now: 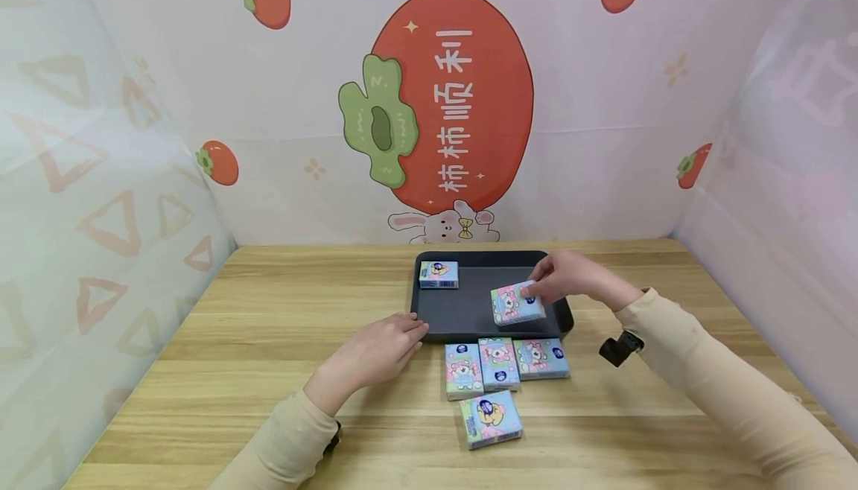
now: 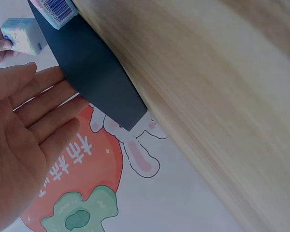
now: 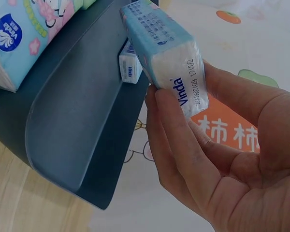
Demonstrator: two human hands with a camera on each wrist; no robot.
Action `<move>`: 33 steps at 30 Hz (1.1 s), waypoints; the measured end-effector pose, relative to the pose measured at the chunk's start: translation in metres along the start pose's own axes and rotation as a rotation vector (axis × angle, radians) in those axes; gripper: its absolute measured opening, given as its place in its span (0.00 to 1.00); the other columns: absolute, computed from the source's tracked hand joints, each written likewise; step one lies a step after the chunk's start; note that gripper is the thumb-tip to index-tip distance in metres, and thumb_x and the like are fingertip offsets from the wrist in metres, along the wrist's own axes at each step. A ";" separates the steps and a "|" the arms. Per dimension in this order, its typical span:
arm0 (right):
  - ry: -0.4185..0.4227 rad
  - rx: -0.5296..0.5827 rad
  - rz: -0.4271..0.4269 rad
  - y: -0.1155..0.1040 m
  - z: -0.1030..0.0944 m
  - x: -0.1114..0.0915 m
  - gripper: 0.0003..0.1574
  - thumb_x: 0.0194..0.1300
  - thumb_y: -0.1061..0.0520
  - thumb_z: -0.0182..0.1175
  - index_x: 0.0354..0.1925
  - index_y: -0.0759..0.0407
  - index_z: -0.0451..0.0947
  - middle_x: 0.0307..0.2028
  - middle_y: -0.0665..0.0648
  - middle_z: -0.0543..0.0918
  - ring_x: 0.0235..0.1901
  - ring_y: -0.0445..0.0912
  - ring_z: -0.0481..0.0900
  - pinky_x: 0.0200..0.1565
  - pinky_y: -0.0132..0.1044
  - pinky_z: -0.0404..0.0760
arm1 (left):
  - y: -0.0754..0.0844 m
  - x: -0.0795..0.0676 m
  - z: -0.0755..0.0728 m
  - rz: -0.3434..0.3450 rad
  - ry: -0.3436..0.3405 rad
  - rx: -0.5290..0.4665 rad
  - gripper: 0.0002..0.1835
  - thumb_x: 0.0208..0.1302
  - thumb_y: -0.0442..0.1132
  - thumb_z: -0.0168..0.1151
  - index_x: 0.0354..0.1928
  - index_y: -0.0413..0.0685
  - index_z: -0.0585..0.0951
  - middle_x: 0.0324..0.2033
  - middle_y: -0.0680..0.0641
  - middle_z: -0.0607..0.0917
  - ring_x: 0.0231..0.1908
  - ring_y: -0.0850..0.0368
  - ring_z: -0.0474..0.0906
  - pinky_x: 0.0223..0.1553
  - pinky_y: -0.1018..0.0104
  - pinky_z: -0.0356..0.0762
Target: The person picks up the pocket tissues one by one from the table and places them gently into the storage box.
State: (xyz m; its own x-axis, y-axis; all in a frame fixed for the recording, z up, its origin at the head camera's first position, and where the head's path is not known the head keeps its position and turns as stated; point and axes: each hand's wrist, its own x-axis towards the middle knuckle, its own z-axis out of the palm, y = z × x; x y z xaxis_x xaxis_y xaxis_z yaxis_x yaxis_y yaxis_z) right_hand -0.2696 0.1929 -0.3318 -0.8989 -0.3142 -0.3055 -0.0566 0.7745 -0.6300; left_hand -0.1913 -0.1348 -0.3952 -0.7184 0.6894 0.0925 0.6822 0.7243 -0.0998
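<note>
My right hand [image 1: 570,275] pinches a small tissue pack [image 1: 515,304] by its end, over the right part of a dark tray [image 1: 469,311]. In the right wrist view the held tissue pack [image 3: 171,58] shows a white end printed "Vinda". My left hand [image 1: 378,348] has its fingers extended, fingertips right at the tray's front left corner; the left wrist view shows that palm [image 2: 29,116] facing the camera. Another tissue pack [image 1: 439,275] lies in the tray's back left corner.
In front of the tray stand three tissue packs side by side: left pack [image 1: 463,371], middle pack [image 1: 499,363], right pack [image 1: 541,358]. Nearer me lies one more pack [image 1: 491,420]. The wooden table [image 1: 288,296] ends at a printed backdrop [image 1: 302,103].
</note>
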 end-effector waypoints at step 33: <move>0.019 0.008 0.015 -0.015 0.000 0.040 0.24 0.60 0.47 0.66 0.47 0.64 0.81 0.42 0.62 0.84 0.34 0.46 0.84 0.44 0.38 0.86 | 0.001 0.000 -0.002 0.003 -0.005 -0.011 0.18 0.71 0.42 0.52 0.57 0.42 0.78 0.55 0.43 0.80 0.59 0.48 0.75 0.62 0.57 0.73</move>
State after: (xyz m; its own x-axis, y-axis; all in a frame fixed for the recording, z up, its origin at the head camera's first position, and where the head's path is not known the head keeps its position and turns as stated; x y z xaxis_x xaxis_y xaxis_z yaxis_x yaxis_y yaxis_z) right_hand -0.3048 0.1685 -0.3348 -0.9078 -0.2921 -0.3008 -0.0399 0.7744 -0.6314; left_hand -0.1903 -0.1345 -0.3931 -0.7171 0.6914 0.0876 0.6856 0.7225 -0.0893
